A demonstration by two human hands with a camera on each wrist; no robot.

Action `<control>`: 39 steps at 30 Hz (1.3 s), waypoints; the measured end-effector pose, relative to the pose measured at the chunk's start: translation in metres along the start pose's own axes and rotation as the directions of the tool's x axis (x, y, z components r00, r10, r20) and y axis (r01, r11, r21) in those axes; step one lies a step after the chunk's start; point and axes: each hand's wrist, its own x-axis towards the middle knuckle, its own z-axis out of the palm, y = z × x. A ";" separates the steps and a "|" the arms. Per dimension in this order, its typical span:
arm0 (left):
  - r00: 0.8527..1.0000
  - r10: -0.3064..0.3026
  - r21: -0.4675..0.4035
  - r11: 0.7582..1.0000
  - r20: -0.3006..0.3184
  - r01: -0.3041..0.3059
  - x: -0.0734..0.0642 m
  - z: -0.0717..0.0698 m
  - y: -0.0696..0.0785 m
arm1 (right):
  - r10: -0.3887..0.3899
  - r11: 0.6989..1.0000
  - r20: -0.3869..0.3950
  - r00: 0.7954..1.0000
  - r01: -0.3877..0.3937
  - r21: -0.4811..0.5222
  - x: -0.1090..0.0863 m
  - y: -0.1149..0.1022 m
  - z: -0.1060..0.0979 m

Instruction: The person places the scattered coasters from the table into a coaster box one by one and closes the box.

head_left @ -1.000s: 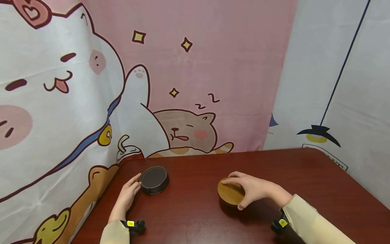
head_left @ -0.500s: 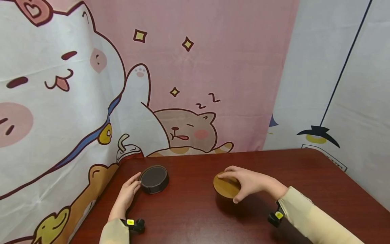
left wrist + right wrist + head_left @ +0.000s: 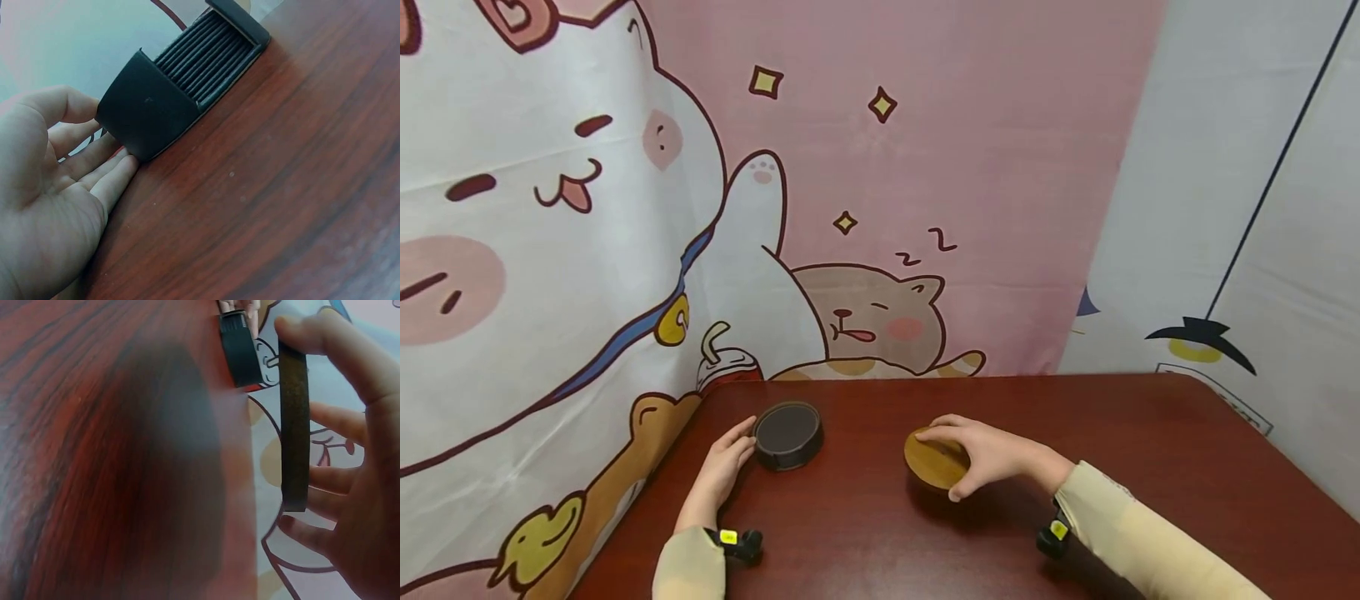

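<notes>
My right hand (image 3: 988,454) grips a round, flat wooden disc (image 3: 931,460) by its edges, thumb at the near side and fingers at the far side. Seen edge-on in the right wrist view, the disc (image 3: 295,431) is held above the table, its shadow beneath. At the left stands a round black coaster holder (image 3: 788,433). Through its side opening, the left wrist view shows several thin black coasters (image 3: 209,56) stacked inside. My left hand (image 3: 722,467) rests its fingertips against the holder's left side, without wrapping round it.
A dark red wooden table (image 3: 865,533) carries these things. Behind it and along the left hangs a pink and white cloth (image 3: 1000,167) with cartoon animals. A pale cloth (image 3: 1262,250) borders the right. Each wrist wears a small black camera (image 3: 748,544).
My right hand has carried the wooden disc leftward, toward the coaster holder. My left hand stays at the holder's side. The head view has turned slightly left.
</notes>
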 end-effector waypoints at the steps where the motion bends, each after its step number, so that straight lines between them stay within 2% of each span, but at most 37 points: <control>1: 1.000 0.005 0.004 1.000 0.003 -0.005 0.001 0.000 0.000 | -0.001 1.000 -0.001 1.000 0.001 0.003 0.003 0.000 0.002; 14: 1.000 0.015 0.015 1.000 -0.007 -0.015 0.000 0.003 -0.001 | -0.047 0.998 0.019 0.999 0.047 -0.040 0.055 0.001 0.022; 23: 0.995 0.096 0.010 0.995 0.009 -0.097 -0.001 -0.001 -0.003 | -0.063 0.998 -0.006 0.998 0.063 -0.030 0.076 0.009 0.034; 32: 1.000 0.000 -0.015 1.000 -0.025 -0.001 0.002 -0.004 -0.003 | -0.065 0.998 -0.039 0.997 0.064 -0.017 0.103 0.005 0.038; 39: 1.000 0.013 -0.016 1.000 0.004 -0.013 0.002 -0.001 0.002 | -0.041 0.999 -0.062 0.997 0.041 -0.004 0.123 0.001 0.040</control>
